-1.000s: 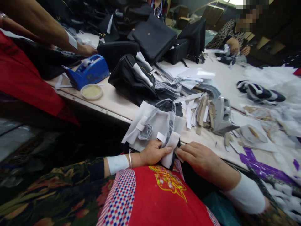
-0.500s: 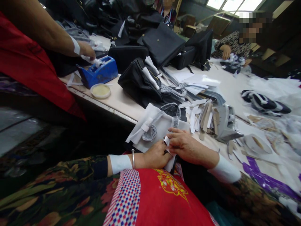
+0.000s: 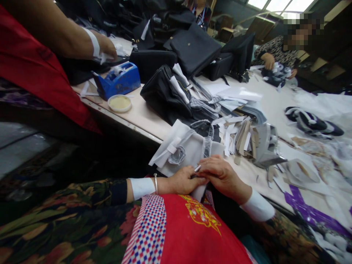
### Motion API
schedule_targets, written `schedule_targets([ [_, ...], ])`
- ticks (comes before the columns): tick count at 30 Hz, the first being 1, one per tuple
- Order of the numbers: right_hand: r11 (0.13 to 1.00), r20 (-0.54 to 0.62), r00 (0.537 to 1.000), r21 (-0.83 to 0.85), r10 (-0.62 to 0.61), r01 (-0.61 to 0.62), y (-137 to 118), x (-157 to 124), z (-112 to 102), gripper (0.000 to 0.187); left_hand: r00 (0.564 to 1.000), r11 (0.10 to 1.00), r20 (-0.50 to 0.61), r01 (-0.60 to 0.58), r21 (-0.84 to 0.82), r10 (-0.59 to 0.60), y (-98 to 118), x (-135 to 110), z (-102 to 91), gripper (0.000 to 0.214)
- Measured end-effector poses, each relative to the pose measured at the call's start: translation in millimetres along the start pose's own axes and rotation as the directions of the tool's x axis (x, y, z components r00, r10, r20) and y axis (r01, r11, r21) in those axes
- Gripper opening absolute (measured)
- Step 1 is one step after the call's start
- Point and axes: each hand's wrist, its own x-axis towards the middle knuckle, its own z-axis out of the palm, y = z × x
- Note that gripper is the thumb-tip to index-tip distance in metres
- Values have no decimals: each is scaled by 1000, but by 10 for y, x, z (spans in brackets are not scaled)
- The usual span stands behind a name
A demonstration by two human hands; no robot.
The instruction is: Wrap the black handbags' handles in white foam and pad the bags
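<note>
My left hand (image 3: 185,180) is closed, its thumb and forefinger meeting at a small white strip (image 3: 197,168). Curled over from the other side, my right hand (image 3: 224,178) pinches the same strip; its material is too small to make out. Both hands rest low over a bag covered by a white sheet (image 3: 189,148) at the table's edge. On that sheet lies a coiled strap in clear wrap (image 3: 177,155). A plastic-wrapped handle (image 3: 208,141) arches at the bag's far side. My palms and the bag's near part are hidden.
Beyond stands a black handbag (image 3: 165,93) with white-wrapped pieces. A blue tape dispenser (image 3: 119,82) and round yellow tub (image 3: 120,103) sit left, near a co-worker's arm (image 3: 82,44). Right are cardboard strips (image 3: 243,137), a grey tape dispenser (image 3: 266,145) and purple plastic (image 3: 310,209).
My right hand's fingers, stretched flatter before, have curled in around the small strip. The strip now lies more slanted. At the left, the co-worker's hand has moved away from the blue dispenser.
</note>
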Motion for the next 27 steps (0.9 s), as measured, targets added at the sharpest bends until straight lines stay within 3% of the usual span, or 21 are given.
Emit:
schedule_targets([
  [4,996,53,995,24,82,-83,13,-10,-26,12,995,995,12,98,-16,-98,14,0,5,23],
  [9,977,222,952,-66,212,-203,-50,158,-204,37,987,985,0,162,55,-163,34,7,-13,23],
  [12,977,410,889,-140,205,-161,-68,330,-290,17,989,987,-17,145,74,-144,12,24,1,21],
  [15,970,501,840,-218,209,-111,-76,463,-278,9,990,987,-23,141,72,-140,-10,38,20,19],
  [22,836,506,825,-543,251,79,-312,527,-150,6,986,985,-48,161,69,-158,-23,46,18,26],
  [27,792,510,829,-592,229,145,-393,517,-78,10,993,984,-64,104,146,-95,-38,57,27,22],
])
